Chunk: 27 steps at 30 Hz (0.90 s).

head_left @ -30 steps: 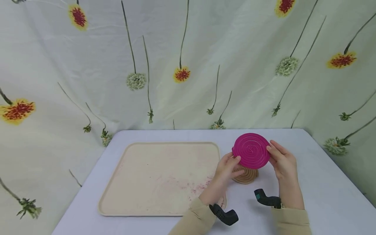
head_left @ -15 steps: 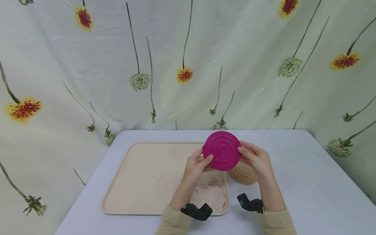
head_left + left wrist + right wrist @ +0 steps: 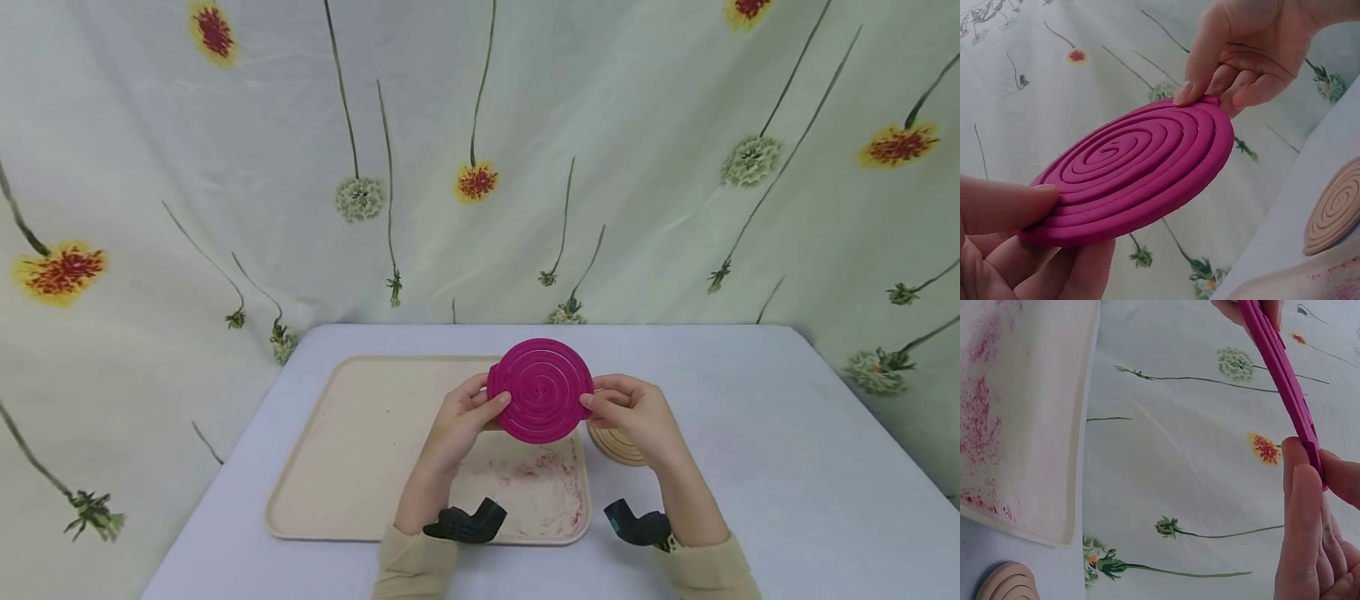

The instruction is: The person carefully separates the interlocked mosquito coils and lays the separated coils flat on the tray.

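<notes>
A magenta coiled clay disc [image 3: 540,390], a rope wound into a flat spiral, is held up above the tray's right side. My left hand [image 3: 459,421] pinches its left edge, thumb on the front face and fingers behind. On the opposite edge, my right hand [image 3: 633,412] pinches it between thumb and fingers. In the left wrist view the disc [image 3: 1141,165] is tilted, its spiral face showing. The right wrist view catches the disc [image 3: 1285,378] nearly edge-on, thin and flat.
A cream tray [image 3: 360,450] lies on the white-covered table [image 3: 750,433], pink smears at its right end. A tan coiled disc [image 3: 618,446] rests right of the tray, partly behind my right hand. A flowered cloth [image 3: 637,167] hangs behind the table.
Both hands have carried the magenta clay disc leftward, from above the tan disc to over the tray's right side. The right hand's grip has stayed on the right edge.
</notes>
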Motion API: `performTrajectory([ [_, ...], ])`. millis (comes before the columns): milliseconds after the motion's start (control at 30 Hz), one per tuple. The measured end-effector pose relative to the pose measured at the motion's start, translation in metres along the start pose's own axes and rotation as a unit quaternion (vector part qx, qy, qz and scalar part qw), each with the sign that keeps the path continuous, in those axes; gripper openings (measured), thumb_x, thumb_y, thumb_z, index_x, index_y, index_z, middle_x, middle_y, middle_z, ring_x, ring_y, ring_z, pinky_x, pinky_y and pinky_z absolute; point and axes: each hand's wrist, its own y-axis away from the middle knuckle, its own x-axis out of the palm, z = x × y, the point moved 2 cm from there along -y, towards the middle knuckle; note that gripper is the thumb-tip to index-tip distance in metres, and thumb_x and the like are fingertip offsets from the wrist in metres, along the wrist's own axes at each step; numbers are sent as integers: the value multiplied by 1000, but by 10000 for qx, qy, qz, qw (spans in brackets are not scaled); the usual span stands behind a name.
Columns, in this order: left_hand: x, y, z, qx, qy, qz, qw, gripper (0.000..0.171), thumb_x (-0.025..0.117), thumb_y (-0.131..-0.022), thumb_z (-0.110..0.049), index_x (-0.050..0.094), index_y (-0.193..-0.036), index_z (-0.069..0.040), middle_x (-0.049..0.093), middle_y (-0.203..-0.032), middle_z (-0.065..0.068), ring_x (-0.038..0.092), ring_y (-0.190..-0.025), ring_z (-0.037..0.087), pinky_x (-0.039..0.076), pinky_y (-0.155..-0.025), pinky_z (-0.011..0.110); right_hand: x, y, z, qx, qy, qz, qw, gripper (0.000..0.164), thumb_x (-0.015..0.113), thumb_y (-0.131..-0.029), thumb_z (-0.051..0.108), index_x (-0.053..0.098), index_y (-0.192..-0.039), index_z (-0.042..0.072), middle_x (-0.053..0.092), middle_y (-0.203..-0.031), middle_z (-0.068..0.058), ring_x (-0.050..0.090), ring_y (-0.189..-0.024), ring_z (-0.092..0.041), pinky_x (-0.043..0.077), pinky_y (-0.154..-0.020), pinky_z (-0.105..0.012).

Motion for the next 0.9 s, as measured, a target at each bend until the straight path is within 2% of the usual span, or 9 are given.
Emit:
performTrajectory([
  [167, -4, 0, 2, -6, 76, -25, 10000, 36, 57, -94, -11, 51, -127, 1, 66, -106, 19, 67, -83, 16, 54, -79, 33, 5, 1, -1, -134, -130, 233, 9996, 30, 66, -88, 12, 58, -109, -8, 67, -92, -16, 67, -76, -18, 56, -71, -30],
  [300, 0, -1, 5, -12, 261, -124, 9996, 35, 57, -93, -8, 52, -126, 2, 66, -106, 19, 67, -82, 15, 54, -78, 32, 12, 0, -5, -219, -192, 673, 9973, 36, 65, -89, 14, 55, -116, -7, 66, -100, -19, 67, -82, -18, 56, -72, -32],
  [367, 3, -2, 6, -13, 287, -272, 9992, 36, 57, -93, -7, 50, -128, 1, 65, -106, 20, 67, -81, 15, 55, -77, 31, 17, 0, -6, -267, -162, 741, 9968, 40, 66, -88, 15, 54, -120, -6, 66, -103, -20, 68, -83, -19, 56, -72, -32],
  [433, 7, -3, 7, 28, 211, -539, 9983, 41, 58, -92, -5, 46, -131, 0, 65, -107, 22, 67, -81, 15, 55, -75, 30, 23, 0, -7, -386, -182, 636, 9971, 41, 67, -87, 13, 53, -121, -7, 66, -103, -22, 69, -82, -20, 56, -71, -33],
  [533, 13, -4, 8, 166, -73, -1041, 9944, 55, 63, -89, -8, 35, -137, -5, 60, -114, 22, 66, -82, 18, 55, -75, 28, 30, 2, -7, -677, -86, 232, 9974, 37, 68, -86, 8, 56, -117, -7, 66, -100, -23, 69, -79, -22, 56, -68, -32],
  [633, 19, -4, 9, 435, -261, -1318, 9900, 65, 68, -86, -11, 27, -137, -9, 50, -128, 21, 64, -89, 25, 55, -76, 31, 36, 5, -5, -986, 229, -158, 9947, 30, 68, -85, 6, 59, -112, -5, 67, -96, -21, 69, -78, -24, 56, -65, -29],
  [767, 27, -4, 10, 772, -567, -1262, 9874, 48, 68, -86, -11, 41, -126, -6, 44, -132, 16, 55, -104, 31, 55, -78, 35, 42, 10, -2, -1219, 641, -247, 9902, 30, 69, -86, 14, 61, -112, 0, 68, -97, -16, 69, -81, -23, 56, -66, -28],
  [833, 30, -3, 11, 841, -666, -1197, 9870, 36, 67, -87, -12, 50, -118, -5, 46, -129, 15, 52, -108, 31, 54, -79, 35, 44, 11, -1, -1286, 768, -98, 9887, 33, 68, -87, 19, 61, -115, 2, 68, -100, -14, 68, -84, -23, 56, -68, -28],
  [900, 33, -3, 12, 880, -623, -1106, 9880, 29, 65, -89, -12, 54, -114, -4, 48, -128, 14, 51, -112, 31, 54, -81, 34, 43, 12, 0, -1471, 754, 89, 9862, 32, 61, -92, 18, 60, -118, 0, 68, -101, -16, 68, -84, -23, 56, -69, -29],
])
